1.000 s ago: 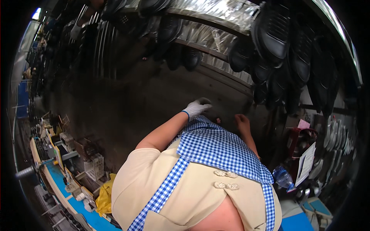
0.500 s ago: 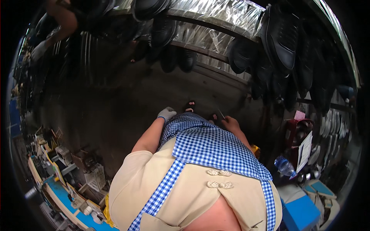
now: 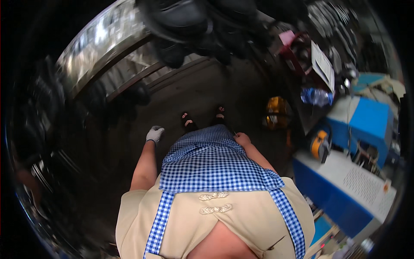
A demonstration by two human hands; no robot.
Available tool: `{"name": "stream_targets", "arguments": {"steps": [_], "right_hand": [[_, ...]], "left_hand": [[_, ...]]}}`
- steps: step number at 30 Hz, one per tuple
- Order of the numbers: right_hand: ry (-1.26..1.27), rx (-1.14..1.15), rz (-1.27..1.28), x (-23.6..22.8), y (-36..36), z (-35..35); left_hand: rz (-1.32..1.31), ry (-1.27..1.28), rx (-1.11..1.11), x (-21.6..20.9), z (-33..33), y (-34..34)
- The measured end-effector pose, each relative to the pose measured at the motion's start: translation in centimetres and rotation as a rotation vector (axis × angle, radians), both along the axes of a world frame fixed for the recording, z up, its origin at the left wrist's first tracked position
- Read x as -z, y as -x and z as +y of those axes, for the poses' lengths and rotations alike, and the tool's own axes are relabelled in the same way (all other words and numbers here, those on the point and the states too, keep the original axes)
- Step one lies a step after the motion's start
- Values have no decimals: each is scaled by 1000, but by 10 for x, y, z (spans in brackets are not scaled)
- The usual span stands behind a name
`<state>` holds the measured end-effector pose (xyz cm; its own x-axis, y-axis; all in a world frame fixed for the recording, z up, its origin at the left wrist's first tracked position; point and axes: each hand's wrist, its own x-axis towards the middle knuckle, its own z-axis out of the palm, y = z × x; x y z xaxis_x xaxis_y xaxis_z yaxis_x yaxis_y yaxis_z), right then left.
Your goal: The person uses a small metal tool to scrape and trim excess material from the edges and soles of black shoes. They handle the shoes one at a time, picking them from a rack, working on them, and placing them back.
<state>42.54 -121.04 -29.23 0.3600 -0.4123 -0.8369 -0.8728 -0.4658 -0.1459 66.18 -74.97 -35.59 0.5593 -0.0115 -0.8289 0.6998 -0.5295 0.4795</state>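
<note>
My left hand [image 3: 155, 134], in a white glove, hangs out to the left of my blue checked apron [image 3: 207, 149]. Its fingers are loosely apart, with nothing seen in them. Bare and closed, my right hand [image 3: 243, 139] is beside the apron's right edge. A thin, pale pointed tool is in it; only a sliver shows now, and its exact kind cannot be made out. Both arms hang low, and neither hand touches a shelf or machine.
Black shoes [image 3: 177, 19] fill a rack ahead, plastic sheeting [image 3: 103, 36] behind them. On the right are a blue-and-white machine [image 3: 340, 181], a yellow-and-black device [image 3: 320, 146], a plastic bottle [image 3: 317, 97], a dark red box [image 3: 297, 56] and a yellow object [image 3: 276, 112] lower down.
My view has turned to the right: the shoe rack has slid left and the blue machines have come further in. My left hand has swung outward from the apron; the tool in my right hand shows less.
</note>
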Motion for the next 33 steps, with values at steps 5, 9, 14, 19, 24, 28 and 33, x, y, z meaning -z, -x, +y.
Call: {"name": "stream_targets", "arguments": {"steps": [5, 9, 14, 19, 24, 28, 33], "right_hand": [[15, 115, -70, -4, 19, 4], [-117, 202, -215, 9, 29, -10], [-81, 318, -481, 34, -9, -51], [79, 406, -704, 52, -122, -130], [122, 459, -941, 62, -240, -199], [24, 578, -958, 99, -305, -231], [-11, 687, -987, 112, -339, -239]], "left_hand": [[55, 121, 50, -31, -71, -62], [-82, 78, 189, -56, -132, -79], [-56, 158, 227, -75, -214, -56], [-79, 272, 421, -113, -313, -35], [-447, -265, 944, -119, -425, -69], [-841, -171, 1097, -62, -494, -127], [-1127, -199, 1223, -45, -579, -185]]}}
